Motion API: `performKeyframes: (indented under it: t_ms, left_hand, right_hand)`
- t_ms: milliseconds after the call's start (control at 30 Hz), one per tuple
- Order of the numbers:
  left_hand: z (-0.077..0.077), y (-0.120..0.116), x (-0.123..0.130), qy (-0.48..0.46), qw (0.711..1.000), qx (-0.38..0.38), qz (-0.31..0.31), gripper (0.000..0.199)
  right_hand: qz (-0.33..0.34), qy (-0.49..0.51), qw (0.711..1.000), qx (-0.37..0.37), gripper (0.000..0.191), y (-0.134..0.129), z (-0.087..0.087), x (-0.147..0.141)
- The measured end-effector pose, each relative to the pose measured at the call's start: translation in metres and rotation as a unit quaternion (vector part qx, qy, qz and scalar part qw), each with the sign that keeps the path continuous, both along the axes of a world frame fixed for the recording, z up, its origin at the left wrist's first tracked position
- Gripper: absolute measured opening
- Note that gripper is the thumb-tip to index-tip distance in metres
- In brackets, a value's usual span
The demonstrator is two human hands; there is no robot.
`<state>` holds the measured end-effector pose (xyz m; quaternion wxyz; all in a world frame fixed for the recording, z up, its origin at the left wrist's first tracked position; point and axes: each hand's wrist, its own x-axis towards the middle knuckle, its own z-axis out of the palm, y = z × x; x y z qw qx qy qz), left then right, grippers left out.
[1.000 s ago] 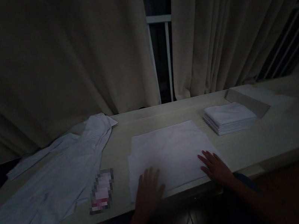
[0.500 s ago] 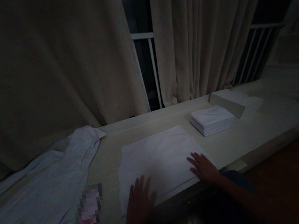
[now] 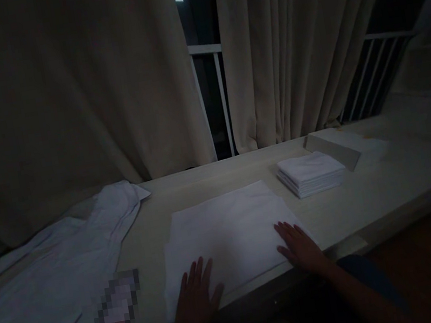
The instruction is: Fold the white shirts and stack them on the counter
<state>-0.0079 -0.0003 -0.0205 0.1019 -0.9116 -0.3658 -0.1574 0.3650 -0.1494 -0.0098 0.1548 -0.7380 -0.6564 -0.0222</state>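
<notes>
A white cloth (image 3: 230, 230) lies spread flat on the pale table (image 3: 187, 188), its near edge along the table's front edge. On its front left part rests my left hand (image 3: 196, 301), palm down with the fingers apart. My right hand (image 3: 300, 246) lies on the cloth's front right part, fingers stretched out, holding nothing. Behind and to the right of that hand sits a stack of folded white cloths (image 3: 311, 173).
Loose white fabric (image 3: 60, 268) covers the table's left side, beside a pixelated flat item (image 3: 117, 313). A pale box-like object (image 3: 336, 147) stands at the back right. Curtains (image 3: 136, 75) hang behind the table.
The view has shifted slightly. My left hand's fingers are now more spread, with the thumb apart from them. My right hand has barely moved on the cloth.
</notes>
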Motion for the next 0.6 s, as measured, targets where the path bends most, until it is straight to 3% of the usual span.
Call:
performKeyframes:
  t_ms: [267,433,600]
  left_hand:
    - [0.006,-0.006,-0.003,0.019,1.000,-0.024,-0.002,0.065]
    - [0.011,-0.007,-0.004,0.028,0.998,-0.051,0.007,0.066]
    - [0.017,-0.011,-0.004,0.024,0.997,-0.067,0.011,0.068]
  right_hand:
    - [0.016,0.023,1.000,0.011,0.064,-0.001,-0.006,0.006]
    - [-0.019,0.063,0.997,0.039,0.062,0.008,-0.015,0.011]
    - [-0.039,0.028,0.995,0.088,0.061,0.013,-0.013,-0.001]
